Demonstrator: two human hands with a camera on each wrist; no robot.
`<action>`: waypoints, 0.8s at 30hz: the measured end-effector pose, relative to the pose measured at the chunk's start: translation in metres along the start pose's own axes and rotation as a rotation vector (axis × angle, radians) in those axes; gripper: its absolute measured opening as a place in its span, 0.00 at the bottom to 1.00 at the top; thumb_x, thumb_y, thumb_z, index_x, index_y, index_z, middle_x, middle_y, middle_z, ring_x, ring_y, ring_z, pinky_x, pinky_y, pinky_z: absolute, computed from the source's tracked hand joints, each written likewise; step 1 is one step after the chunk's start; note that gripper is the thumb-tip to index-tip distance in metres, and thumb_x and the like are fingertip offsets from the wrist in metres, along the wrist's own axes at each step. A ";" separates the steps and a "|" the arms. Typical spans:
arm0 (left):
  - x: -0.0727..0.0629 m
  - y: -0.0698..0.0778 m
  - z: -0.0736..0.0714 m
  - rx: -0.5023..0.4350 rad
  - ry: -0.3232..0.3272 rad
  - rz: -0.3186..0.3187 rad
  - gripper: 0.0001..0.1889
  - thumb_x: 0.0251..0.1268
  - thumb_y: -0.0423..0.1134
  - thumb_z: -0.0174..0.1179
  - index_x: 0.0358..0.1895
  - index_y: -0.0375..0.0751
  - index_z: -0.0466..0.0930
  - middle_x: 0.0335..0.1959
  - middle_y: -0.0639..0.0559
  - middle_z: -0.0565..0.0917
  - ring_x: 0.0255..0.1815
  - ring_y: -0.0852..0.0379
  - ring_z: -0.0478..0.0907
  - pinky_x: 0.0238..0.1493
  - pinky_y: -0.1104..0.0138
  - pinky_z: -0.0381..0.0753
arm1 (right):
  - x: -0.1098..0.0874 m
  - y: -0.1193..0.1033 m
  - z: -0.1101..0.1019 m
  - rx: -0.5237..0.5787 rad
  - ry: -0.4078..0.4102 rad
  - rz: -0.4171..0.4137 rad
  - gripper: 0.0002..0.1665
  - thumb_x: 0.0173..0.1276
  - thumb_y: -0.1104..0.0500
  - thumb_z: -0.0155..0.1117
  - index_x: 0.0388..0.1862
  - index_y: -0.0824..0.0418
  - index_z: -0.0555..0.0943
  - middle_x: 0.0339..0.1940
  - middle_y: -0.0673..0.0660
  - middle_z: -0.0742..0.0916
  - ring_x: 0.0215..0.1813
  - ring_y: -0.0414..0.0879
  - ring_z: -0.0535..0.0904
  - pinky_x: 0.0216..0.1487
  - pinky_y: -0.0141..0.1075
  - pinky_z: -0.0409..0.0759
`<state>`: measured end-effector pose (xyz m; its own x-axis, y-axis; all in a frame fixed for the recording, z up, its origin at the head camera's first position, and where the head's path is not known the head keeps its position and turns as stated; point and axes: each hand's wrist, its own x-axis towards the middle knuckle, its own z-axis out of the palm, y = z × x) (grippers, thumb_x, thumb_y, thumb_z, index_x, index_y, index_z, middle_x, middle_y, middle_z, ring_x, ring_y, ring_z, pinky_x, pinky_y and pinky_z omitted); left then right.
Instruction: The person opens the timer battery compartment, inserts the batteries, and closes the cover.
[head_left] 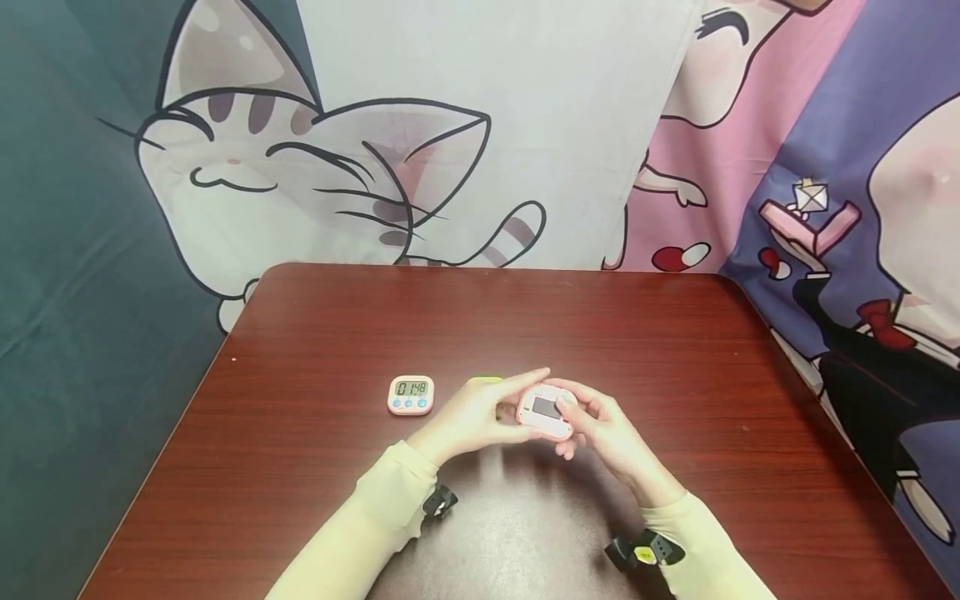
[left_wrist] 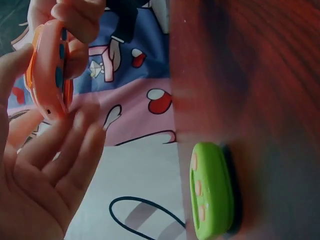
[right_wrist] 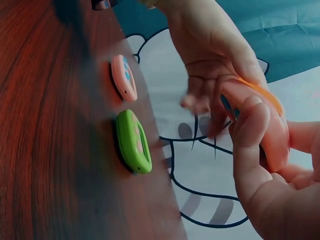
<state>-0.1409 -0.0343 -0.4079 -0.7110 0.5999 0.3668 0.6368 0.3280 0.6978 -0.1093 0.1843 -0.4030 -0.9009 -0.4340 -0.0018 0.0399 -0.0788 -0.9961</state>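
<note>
Both hands meet on a pink kitchen timer [head_left: 553, 429] above the table, its side with a grey rectangle facing up. My right hand [head_left: 611, 429] grips it, thumb on the upper side. At the opposite end my left hand [head_left: 476, 417] holds its edge with the thumb and index finger; the other fingers are spread and blurred in the left wrist view. Blue buttons on the held timer [left_wrist: 47, 70] face the table. A second pink timer [head_left: 411, 396] reading 01:48 stands left of the hands. Mostly hidden behind my left hand in the head view is a green timer [left_wrist: 212, 190].
The brown wooden table [head_left: 315, 517] has rounded far corners. Cartoon-printed cloth [head_left: 585, 125] hangs behind and beside it. A dark wrist camera [head_left: 440, 502] is strapped at the left sleeve, another [head_left: 645, 552] at the right.
</note>
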 end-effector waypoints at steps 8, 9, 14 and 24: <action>-0.001 -0.003 -0.001 -0.140 -0.025 -0.060 0.31 0.49 0.41 0.73 0.62 0.50 0.76 0.25 0.60 0.79 0.22 0.69 0.75 0.25 0.74 0.77 | -0.001 -0.004 0.000 -0.151 -0.026 0.007 0.37 0.65 0.66 0.62 0.70 0.71 0.59 0.29 0.54 0.82 0.22 0.42 0.78 0.24 0.34 0.79; -0.001 -0.003 -0.001 -0.141 -0.026 -0.071 0.31 0.49 0.42 0.73 0.61 0.50 0.76 0.25 0.59 0.79 0.22 0.69 0.75 0.25 0.74 0.78 | -0.001 -0.004 0.000 -0.181 -0.024 0.007 0.39 0.63 0.67 0.64 0.70 0.70 0.59 0.30 0.54 0.82 0.22 0.42 0.78 0.25 0.35 0.80; 0.000 -0.004 0.000 -0.156 -0.029 -0.094 0.31 0.50 0.44 0.72 0.61 0.50 0.76 0.30 0.57 0.82 0.23 0.69 0.77 0.27 0.73 0.79 | -0.001 -0.004 -0.001 -0.249 0.005 0.002 0.41 0.57 0.69 0.68 0.69 0.69 0.62 0.25 0.61 0.82 0.21 0.42 0.78 0.25 0.40 0.81; -0.001 -0.001 0.008 -0.235 -0.073 -0.211 0.30 0.53 0.43 0.71 0.62 0.48 0.74 0.29 0.56 0.83 0.26 0.67 0.79 0.31 0.71 0.80 | -0.002 -0.003 -0.004 -0.303 0.030 0.037 0.41 0.56 0.68 0.70 0.68 0.69 0.64 0.21 0.59 0.82 0.20 0.43 0.78 0.25 0.43 0.81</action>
<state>-0.1387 -0.0295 -0.4137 -0.7915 0.5900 0.1597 0.3853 0.2787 0.8797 -0.1089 0.1890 -0.4004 -0.9137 -0.4047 -0.0365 -0.0537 0.2093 -0.9764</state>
